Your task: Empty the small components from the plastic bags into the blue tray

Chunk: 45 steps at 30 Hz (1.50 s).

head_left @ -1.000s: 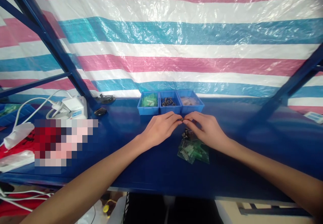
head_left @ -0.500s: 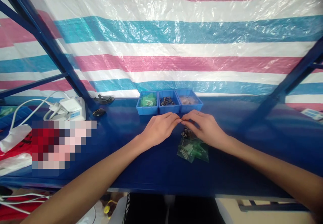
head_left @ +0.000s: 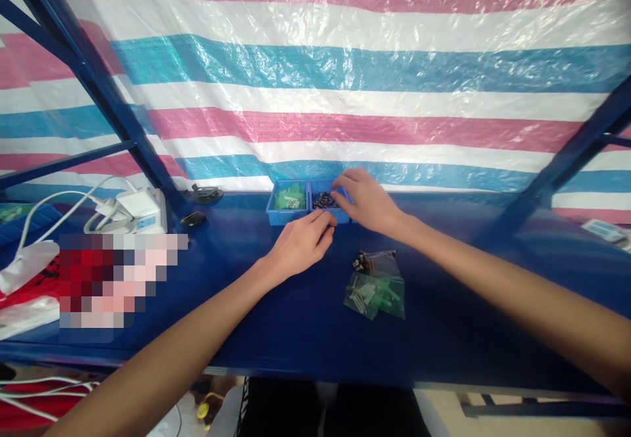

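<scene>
In the head view, my right hand (head_left: 369,204) reaches over the middle blue bin (head_left: 331,217), which holds small dark metal parts (head_left: 323,200). Its thumb and fingers are apart, with nothing visible between them. Just in front of that bin is my left hand (head_left: 302,241), fingers bent and thumb tip close to the forefinger; whatever they may pinch is too small to make out. A blue bin of green bags (head_left: 290,197) stands to the left. Nearer me lie clear bags with green and pale pieces (head_left: 374,294), below a few dark metal parts (head_left: 360,261).
My right hand and wrist cover most of the third bin. At left on the blue table (head_left: 276,338) are a white power strip with plugs (head_left: 142,210), a black mouse-like object (head_left: 192,219) and a red-and-white item (head_left: 39,286). Blue frame bars (head_left: 106,98) rise at both sides.
My hands have come apart from their fingertip contact. The right has moved forward and left over the middle bin; the left has shifted slightly left. The bags on the table are now uncovered.
</scene>
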Available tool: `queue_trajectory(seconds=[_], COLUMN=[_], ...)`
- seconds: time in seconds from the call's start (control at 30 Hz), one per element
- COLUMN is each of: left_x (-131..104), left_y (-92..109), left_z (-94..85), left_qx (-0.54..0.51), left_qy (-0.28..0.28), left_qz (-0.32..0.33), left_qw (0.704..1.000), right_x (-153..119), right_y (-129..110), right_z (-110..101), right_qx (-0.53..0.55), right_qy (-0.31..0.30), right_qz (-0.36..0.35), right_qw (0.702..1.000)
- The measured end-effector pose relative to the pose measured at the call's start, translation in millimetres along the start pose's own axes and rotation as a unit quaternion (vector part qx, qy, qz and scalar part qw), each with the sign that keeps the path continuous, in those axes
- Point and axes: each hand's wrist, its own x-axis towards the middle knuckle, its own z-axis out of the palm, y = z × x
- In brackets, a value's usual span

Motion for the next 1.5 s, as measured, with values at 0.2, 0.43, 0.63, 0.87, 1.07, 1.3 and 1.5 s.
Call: queue_trajectory(seconds=[0.2,0.43,0.63,0.87,1.07,1.3,1.5], left_x=[0.2,-0.7,-1.8,-0.4,-1.2,-1.0,-0.8], left_y=[3.2,5.4,14.3,10.1,8.5,8.6,7.9], left_z=[-0.4,0.5,-0.6,-2.0,-1.5,-2.6,-2.6], left_qx=[0.010,-0.012,-0.032,-0.004,-0.002,0.007,0.013], left_qy=[-0.034,-0.059,-0.107,-0.098,-0.093,-0.105,-0.107], left_qz=[0.015,0.035,0.065,0.057,0.061,0.055,0.054], left_qw=[0.999,0.998,0.992,0.994,0.994,0.993,0.993], right_x=[-52.5,-77.0,-81.0,-86.0,-92.4,-87.2,-78.0], right_y=[-4.4,40.9,37.7,35.6,34.1,23.7,4.9], right_z=[-38.0,-53.6,-40.8,-30.3,-33.4,-33.2,-29.7], right_qx=[0.085,0.200,0.159,0.137,0.085,0.050,0.069], right_qy=[-0.141,-0.287,-0.289,-0.252,-0.253,-0.292,-0.150], right_qz=[0.032,0.075,0.056,0.041,0.046,0.065,0.049], right_qw=[0.986,0.934,0.942,0.957,0.963,0.953,0.985])
